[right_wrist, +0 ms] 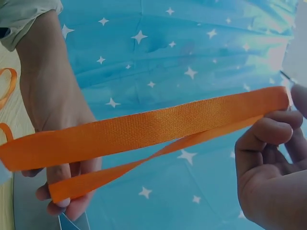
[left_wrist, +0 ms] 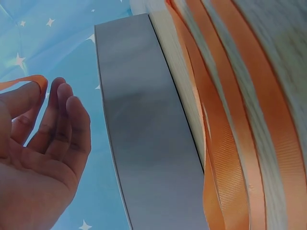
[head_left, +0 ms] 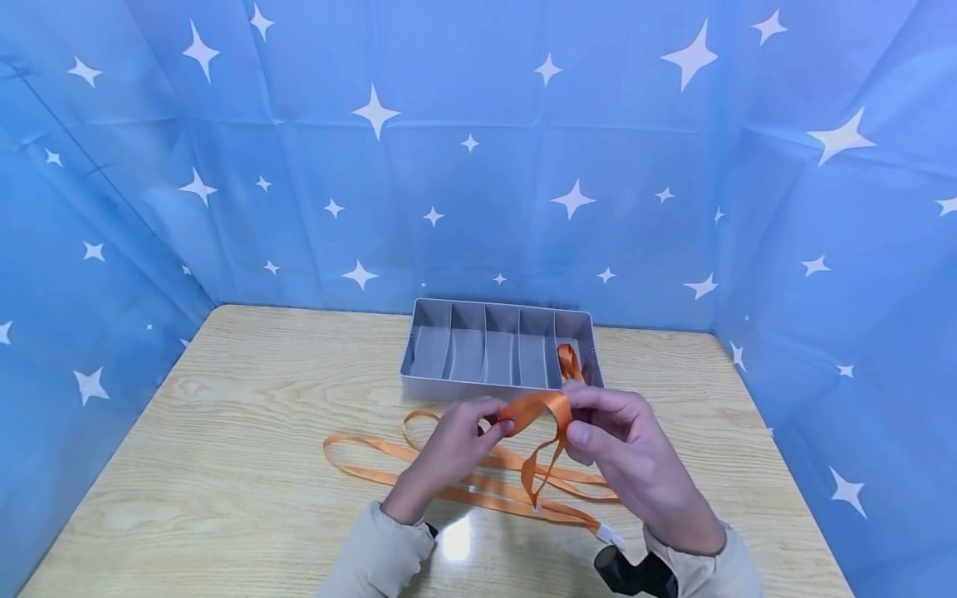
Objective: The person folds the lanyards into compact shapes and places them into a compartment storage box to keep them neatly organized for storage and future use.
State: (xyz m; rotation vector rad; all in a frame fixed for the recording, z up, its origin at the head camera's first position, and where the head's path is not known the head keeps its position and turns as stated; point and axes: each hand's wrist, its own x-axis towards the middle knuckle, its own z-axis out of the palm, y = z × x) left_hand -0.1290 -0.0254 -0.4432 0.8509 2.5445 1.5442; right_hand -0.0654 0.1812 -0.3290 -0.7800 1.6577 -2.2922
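So the left hand (head_left: 459,436) and right hand (head_left: 635,453) are both pinching the same flat orange fabric strap (head_left: 527,407), fingers and thumb on it, held up over the pale wood-grain bench (head_left: 224,432). It's near a grey plastic five-slot tray (head_left: 467,389); the rightmost slot's got a looped orange ribbon (head_left: 568,362). More long orange straps (head_left: 489,483) lie loosely looped below.

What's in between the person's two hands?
An orange strap runs from the left hand to the right hand; the head and right wrist views both show it.
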